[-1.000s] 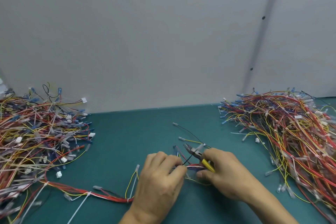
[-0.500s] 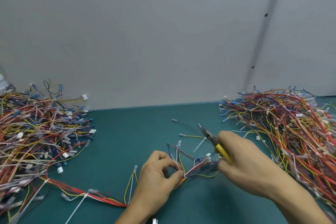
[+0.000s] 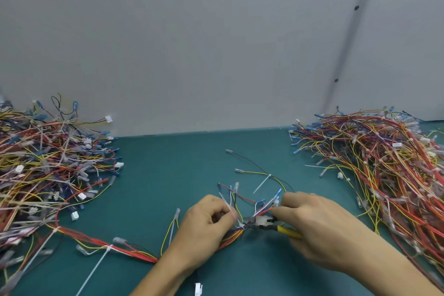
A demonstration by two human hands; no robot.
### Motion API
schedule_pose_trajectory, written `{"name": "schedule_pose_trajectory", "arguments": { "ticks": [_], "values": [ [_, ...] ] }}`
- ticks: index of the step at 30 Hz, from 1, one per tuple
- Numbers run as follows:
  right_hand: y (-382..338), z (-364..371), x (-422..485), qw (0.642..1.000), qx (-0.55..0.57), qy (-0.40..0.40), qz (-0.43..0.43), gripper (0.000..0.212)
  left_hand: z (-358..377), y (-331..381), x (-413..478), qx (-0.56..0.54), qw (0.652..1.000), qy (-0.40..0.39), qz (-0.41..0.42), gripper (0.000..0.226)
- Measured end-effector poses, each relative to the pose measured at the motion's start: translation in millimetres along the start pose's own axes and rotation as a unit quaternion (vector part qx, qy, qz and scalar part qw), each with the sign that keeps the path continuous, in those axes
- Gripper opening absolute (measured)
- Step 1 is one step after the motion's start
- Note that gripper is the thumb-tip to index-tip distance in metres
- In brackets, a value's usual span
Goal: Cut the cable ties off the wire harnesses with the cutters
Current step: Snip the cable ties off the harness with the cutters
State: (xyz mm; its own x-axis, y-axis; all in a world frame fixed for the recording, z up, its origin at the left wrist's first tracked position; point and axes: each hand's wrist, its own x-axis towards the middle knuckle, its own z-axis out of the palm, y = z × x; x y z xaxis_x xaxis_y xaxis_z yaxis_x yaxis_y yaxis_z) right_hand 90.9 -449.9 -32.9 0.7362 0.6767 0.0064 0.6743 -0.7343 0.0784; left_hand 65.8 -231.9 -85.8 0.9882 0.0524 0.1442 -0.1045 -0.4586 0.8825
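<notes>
A wire harness (image 3: 134, 249) of red, yellow and blue wires lies across the green table, running from lower left to the middle. My left hand (image 3: 204, 226) pinches its bundle and a white cable tie (image 3: 227, 204) near the middle. My right hand (image 3: 314, 230) grips yellow-handled cutters (image 3: 266, 222), whose jaws point left and touch the bundle just beside my left fingers. Another white cable tie (image 3: 262, 183) sits on the harness's thin yellow and black wires farther back. A further tie (image 3: 96, 269) with a long tail wraps the harness at lower left.
A large heap of harnesses (image 3: 48, 170) covers the table's left side, and another heap (image 3: 384, 168) fills the right side. A grey wall (image 3: 216, 43) stands behind the table. A small white connector (image 3: 198, 289) lies by my left forearm.
My right hand has come down and left from its raised position, bringing the cutter jaws onto the bundle at my left fingers. My left hand stayed on the harness.
</notes>
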Motion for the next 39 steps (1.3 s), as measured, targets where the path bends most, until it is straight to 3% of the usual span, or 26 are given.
{"name": "schedule_pose_trajectory", "arguments": {
  "ticks": [4,39],
  "values": [
    [-1,4,3,1.0,0.008,-0.008,-0.015,0.025,-1,1,0,-0.003,1.0,-0.018,0.003,0.033],
    [8,14,12,0.995,-0.069,-0.031,-0.058,0.025,6,4,-2,0.059,0.996,-0.036,0.052,0.02]
  ]
}}
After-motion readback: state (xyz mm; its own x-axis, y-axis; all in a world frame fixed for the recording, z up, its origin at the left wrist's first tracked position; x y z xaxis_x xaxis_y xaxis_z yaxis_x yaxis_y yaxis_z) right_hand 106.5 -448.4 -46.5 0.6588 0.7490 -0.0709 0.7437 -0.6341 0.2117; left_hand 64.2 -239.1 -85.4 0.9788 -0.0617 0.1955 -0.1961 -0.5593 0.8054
